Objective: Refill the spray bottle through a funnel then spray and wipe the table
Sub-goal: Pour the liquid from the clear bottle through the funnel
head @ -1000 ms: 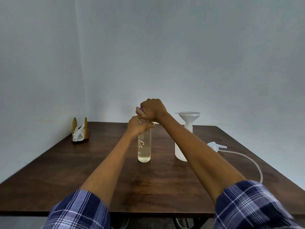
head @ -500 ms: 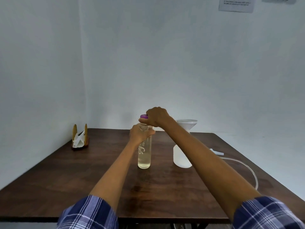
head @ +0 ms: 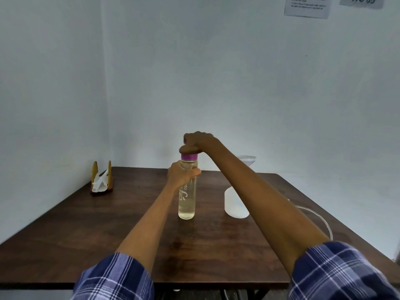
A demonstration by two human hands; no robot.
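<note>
Since half a second ago the right hand point(head: 198, 142) has risen onto the purple cap point(head: 189, 156), fingers curled over it. The left hand point(head: 183, 174) still grips the one tall clear glass bottle of pale liquid point(head: 187, 199), upright mid dark wooden tabletop point(head: 86, 224). Right of it: one white spray bottle point(head: 234, 207) with one white funnel point(head: 249, 160), partly hidden. Far left: one wooden napkin holder point(head: 101, 177)
</note>
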